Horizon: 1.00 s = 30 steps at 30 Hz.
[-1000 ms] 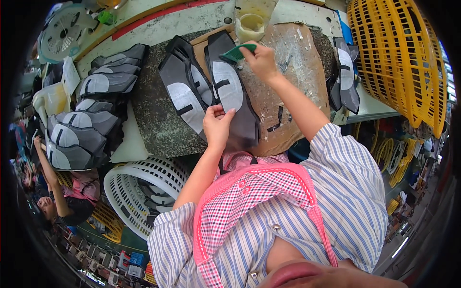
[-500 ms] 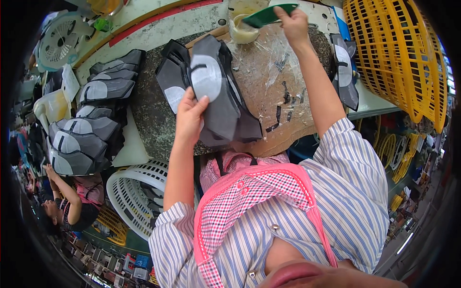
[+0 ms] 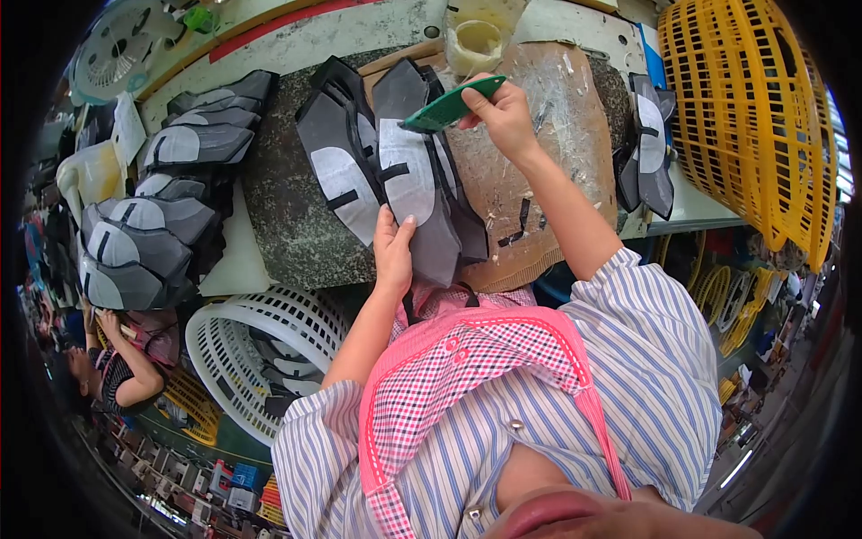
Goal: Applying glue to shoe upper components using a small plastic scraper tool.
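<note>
My right hand (image 3: 503, 117) grips a flat green scraper (image 3: 449, 106), its tip touching or just above the top of a dark grey padded piece (image 3: 431, 235). That piece has a pale rounded patch with a short black strip on it. My left hand (image 3: 393, 260) pinches its lower left edge, thumb on top. Beneath and to its left lie more such pieces (image 3: 328, 135), one with its own pale patch showing. Beyond the scraper stands a pot of pale paste (image 3: 476, 43), probably glue.
Stained cardboard (image 3: 548, 90) covers the worktop. More grey pieces are stacked at left (image 3: 144, 225) and at right (image 3: 648, 144). A yellow basket (image 3: 745, 117) stands far right, a white basket (image 3: 233, 377) below left. A fan (image 3: 121, 54) and another person (image 3: 126, 368) are at left.
My right hand has brought the green scraper from over the paste pot toward me, onto or just above the grey piece. My left hand has shifted right and down to the piece's lower edge.
</note>
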Available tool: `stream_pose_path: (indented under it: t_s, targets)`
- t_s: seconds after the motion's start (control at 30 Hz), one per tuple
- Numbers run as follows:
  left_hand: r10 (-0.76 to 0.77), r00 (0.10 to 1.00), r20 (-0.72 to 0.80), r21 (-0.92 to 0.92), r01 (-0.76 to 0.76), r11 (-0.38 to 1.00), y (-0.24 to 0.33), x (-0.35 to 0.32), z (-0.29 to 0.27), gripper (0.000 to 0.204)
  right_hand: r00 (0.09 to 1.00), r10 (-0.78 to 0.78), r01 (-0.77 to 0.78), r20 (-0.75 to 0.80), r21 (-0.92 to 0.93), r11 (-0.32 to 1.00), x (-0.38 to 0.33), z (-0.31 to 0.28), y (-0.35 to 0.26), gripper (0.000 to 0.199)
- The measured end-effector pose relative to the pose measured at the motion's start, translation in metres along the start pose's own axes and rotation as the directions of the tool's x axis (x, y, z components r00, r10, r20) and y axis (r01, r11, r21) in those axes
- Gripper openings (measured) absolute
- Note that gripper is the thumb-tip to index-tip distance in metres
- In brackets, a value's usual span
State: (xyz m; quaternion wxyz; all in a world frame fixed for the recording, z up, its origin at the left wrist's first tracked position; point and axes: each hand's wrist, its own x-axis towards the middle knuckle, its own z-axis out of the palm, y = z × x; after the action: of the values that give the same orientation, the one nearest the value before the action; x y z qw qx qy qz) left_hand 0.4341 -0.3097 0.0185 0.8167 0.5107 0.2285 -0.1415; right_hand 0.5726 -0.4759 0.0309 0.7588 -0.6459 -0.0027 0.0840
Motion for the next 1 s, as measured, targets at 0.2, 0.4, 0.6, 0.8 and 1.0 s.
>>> stream_pose_path:
  t_s: [0.2,0.4,0.6,0.8,1.0]
  targets:
    - [-0.033,0.999,-0.006,-0.067,0.032,0.997,-0.012,0.008,-0.009,0.030,0.931,-0.364,0.288,0.034,-0.680,0.674,0.037,0.005,0.009,0.012]
    - [-0.070,0.997,-0.022,-0.154,0.066,0.986,-0.016,0.011,-0.007,0.031,0.922,-0.282,0.375,0.264,-0.435,0.819,0.006,0.008,0.020,0.006]
    - [-0.096,0.995,0.018,-0.191,0.098,0.977,-0.003,0.008,-0.008,0.032,0.898,-0.434,0.233,-0.065,-0.768,0.597,0.051,-0.024,-0.013,0.011]
    - [0.224,0.972,0.075,-0.053,-0.220,0.974,0.069,0.033,0.009,0.034,0.850,-0.511,0.245,-0.128,-0.762,0.600,0.071,-0.056,-0.008,0.018]
    - [0.083,0.996,-0.039,-0.068,-0.086,0.994,0.049,0.024,0.006,0.040,0.880,-0.206,0.013,-0.428,-0.411,0.911,0.044,-0.093,-0.022,0.022]
